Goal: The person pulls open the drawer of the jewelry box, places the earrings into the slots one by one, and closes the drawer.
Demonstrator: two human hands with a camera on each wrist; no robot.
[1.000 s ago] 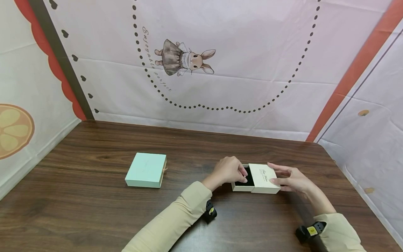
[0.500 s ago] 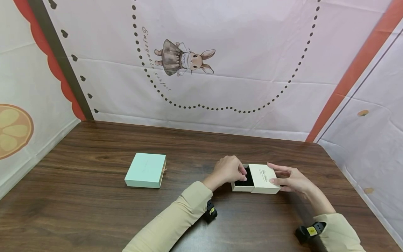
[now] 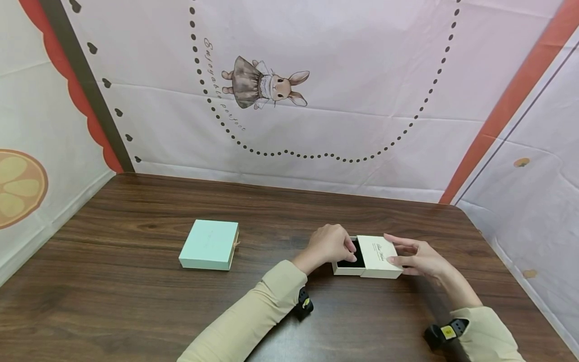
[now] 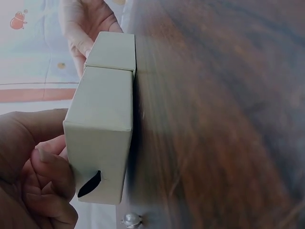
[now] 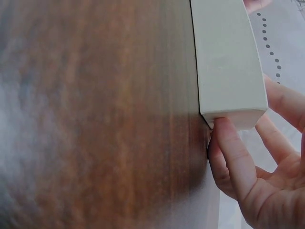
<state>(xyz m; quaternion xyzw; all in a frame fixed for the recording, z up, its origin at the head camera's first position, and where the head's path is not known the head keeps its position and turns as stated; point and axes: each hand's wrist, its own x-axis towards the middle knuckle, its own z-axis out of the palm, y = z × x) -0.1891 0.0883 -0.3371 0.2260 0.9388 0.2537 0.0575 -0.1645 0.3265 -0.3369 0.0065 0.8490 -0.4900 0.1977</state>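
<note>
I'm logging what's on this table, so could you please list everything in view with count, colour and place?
cream box: 1, cream with dark lettering, right of table's middle
drawer: 1, cream with black lining, part slid from cream box
mint box: 1, pale green, table's left
bead: 1, pearly white, near drawer's end
table: 1, dark brown, under both boxes
backdrop: sheet count unclear, pale, behind and beside table
rabbit print: 1, brown and white, on backdrop
sleeves: 2, beige, on both arms
wrist cameras: 2, black, one by each cuff
left hand: 1, bare, fingers over drawer
right hand: 1, bare, holding cream box's closed end
</note>
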